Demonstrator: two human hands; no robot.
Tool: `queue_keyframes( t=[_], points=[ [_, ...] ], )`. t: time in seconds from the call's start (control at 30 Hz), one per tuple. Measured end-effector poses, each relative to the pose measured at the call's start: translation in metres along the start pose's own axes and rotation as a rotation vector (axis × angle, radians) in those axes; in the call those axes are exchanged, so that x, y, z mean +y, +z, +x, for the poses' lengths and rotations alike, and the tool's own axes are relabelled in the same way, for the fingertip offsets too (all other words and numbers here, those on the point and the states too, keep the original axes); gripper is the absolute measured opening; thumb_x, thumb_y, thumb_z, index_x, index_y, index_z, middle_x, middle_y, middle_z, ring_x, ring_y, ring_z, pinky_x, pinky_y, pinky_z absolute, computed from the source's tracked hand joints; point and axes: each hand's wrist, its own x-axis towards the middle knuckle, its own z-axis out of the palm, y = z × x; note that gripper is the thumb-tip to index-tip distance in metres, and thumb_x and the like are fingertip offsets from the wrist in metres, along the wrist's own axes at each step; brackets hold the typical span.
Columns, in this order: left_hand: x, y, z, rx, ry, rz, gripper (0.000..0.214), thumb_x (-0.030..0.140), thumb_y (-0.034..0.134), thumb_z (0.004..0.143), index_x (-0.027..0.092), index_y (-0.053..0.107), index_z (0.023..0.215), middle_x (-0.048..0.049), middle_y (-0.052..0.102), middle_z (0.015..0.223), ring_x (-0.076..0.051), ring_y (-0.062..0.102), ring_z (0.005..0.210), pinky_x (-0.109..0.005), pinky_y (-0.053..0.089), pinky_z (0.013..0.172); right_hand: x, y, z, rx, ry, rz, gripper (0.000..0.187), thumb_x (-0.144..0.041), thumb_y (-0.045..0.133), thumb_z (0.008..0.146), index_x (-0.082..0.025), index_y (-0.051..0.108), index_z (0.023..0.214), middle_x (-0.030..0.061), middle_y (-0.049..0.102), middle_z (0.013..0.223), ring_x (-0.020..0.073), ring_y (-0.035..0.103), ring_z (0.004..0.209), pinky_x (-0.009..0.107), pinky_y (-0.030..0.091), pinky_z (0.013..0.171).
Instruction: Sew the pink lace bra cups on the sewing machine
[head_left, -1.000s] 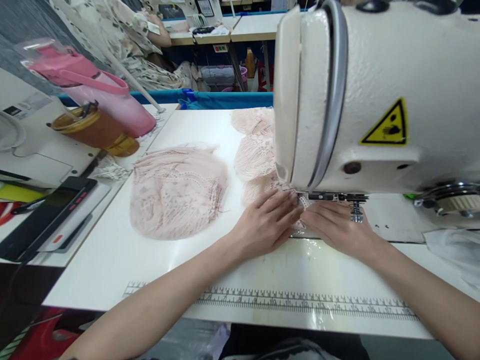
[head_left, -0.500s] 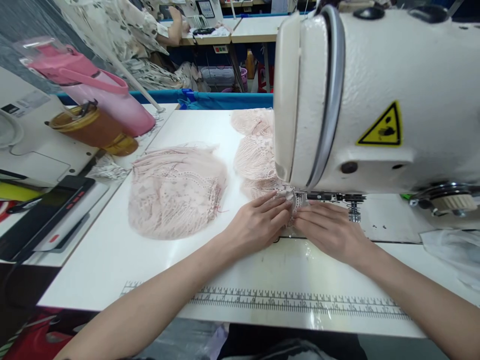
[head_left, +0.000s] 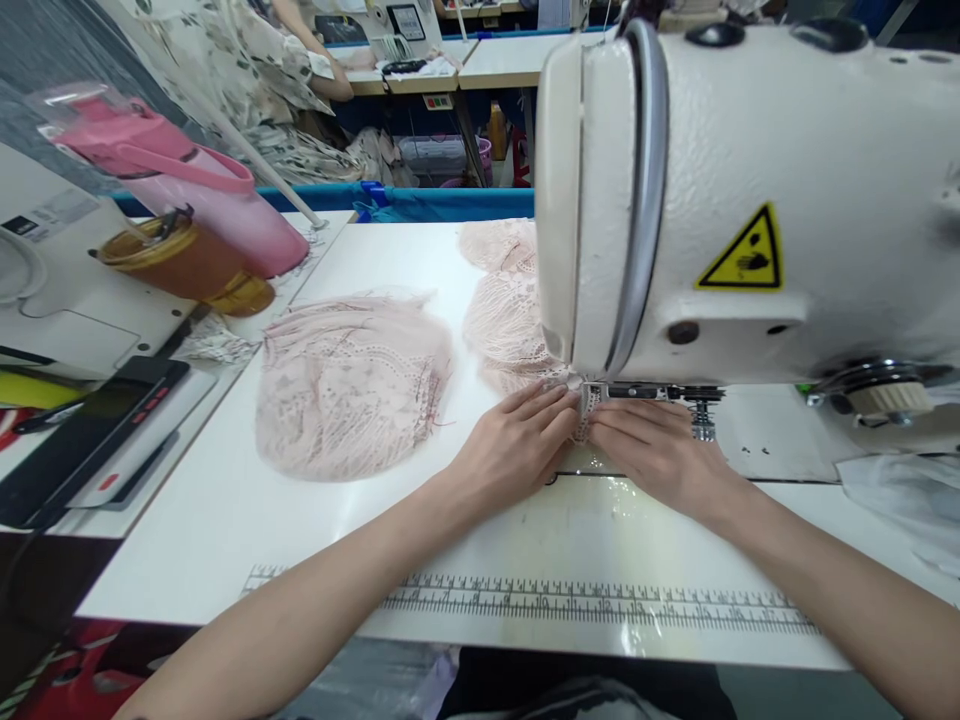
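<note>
Pale pink lace fabric (head_left: 504,318) lies bunched on the table left of the sewing machine (head_left: 720,200), and a narrow strip of it runs under the presser foot. My left hand (head_left: 521,435) rests on the lace just left of the needle area, fingers stretched forward and lying flat. Close on its right, my right hand (head_left: 660,450) presses down with straight fingers beside the lace strip, below the machine head. A thin gap between the hands shows the lace edge. The needle tip and the fabric under both palms are hidden.
A separate pink lace piece (head_left: 352,385) lies on the white table (head_left: 300,540) to the left. Beyond it stand a pink bottle (head_left: 202,190) and an amber cup (head_left: 187,260). A printed ruler (head_left: 525,595) runs along the front edge. Another person's sleeve (head_left: 277,60) shows behind.
Both hands stay beside the presser foot, with the lace between them shifted slightly. The machine appears a little further left in view. The person behind has moved an arm.
</note>
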Motion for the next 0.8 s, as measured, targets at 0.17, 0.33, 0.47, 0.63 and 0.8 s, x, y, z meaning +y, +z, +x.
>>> queue_keyframes(
  t=[0.17,0.33,0.47,0.63,0.8],
  points=[
    [0.001,0.001,0.000,-0.006,0.002,0.027,0.031,0.018,0.037,0.096,0.009,0.060,0.115,-0.0091,0.062,0.125,-0.021,0.057,0.118,-0.038,0.045,0.106,0.001,-0.001,0.001,-0.004,0.020,-0.026,0.023,-0.011,0.047,0.091,-0.022,0.067,0.090,0.0011,0.070,0.096,0.0125,0.063,0.089,0.025,0.050,0.074],
    [0.002,0.002,-0.001,-0.012,-0.008,0.016,0.035,0.023,0.039,0.096,0.011,0.057,0.123,-0.0082,0.059,0.128,-0.022,0.054,0.122,-0.041,0.042,0.108,0.000,-0.009,0.004,0.056,0.021,-0.117,0.020,-0.008,0.051,0.087,-0.021,0.066,0.088,-0.0020,0.071,0.095,0.0089,0.061,0.078,0.022,0.040,0.059],
    [0.003,0.001,0.000,0.009,0.007,0.025,0.034,0.024,0.042,0.095,0.015,0.058,0.124,-0.0065,0.060,0.127,-0.022,0.055,0.121,-0.041,0.043,0.107,-0.003,-0.013,0.006,0.115,0.092,-0.200,0.015,-0.013,0.055,0.086,-0.022,0.068,0.087,-0.0040,0.072,0.088,0.0091,0.058,0.068,0.026,0.033,0.056],
    [0.004,0.001,0.000,0.003,0.017,0.038,0.034,0.026,0.044,0.095,0.016,0.059,0.124,-0.0079,0.061,0.126,-0.024,0.056,0.120,-0.043,0.042,0.106,-0.002,-0.009,0.005,0.120,0.198,-0.078,0.019,-0.020,0.051,0.090,-0.024,0.069,0.091,-0.0020,0.071,0.084,0.0108,0.056,0.064,0.027,0.039,0.061],
    [0.005,0.001,0.000,-0.023,0.013,0.050,0.035,0.027,0.044,0.095,0.017,0.059,0.125,-0.0088,0.061,0.126,-0.025,0.054,0.122,-0.045,0.040,0.107,0.003,-0.007,0.003,0.134,0.214,-0.034,0.018,-0.025,0.051,0.090,-0.026,0.069,0.094,0.0002,0.071,0.083,0.0126,0.058,0.067,0.027,0.041,0.063]
  ],
)
